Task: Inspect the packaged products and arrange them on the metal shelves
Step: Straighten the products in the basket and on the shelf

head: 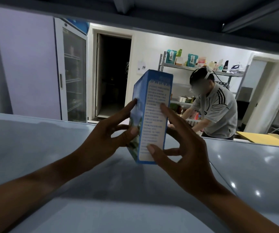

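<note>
Head view: a blue-and-white carton (152,115) stands upright, tilted slightly, its lower corner at or just above the grey metal shelf (34,148); whether it touches the shelf, cannot tell. The printed text panel faces the camera; the text is too blurred to read. Left hand (108,132) grips the carton's left face, index fingertip high on that side, thumb pressed lower on the front edge. Right hand (182,142) grips the right side, index finger laid on the text panel, thumb near the bottom of it, other fingers curled behind. An upper shelf board (152,19) runs overhead.

Through the gap, background: a glass-door fridge (73,71) at left, a dark open doorway (113,76) beside it. Another person in a grey striped top (217,113) bends at a far rack (227,74) holding packaged goods. Yellow-brown cardboard (261,138) lies at right.
</note>
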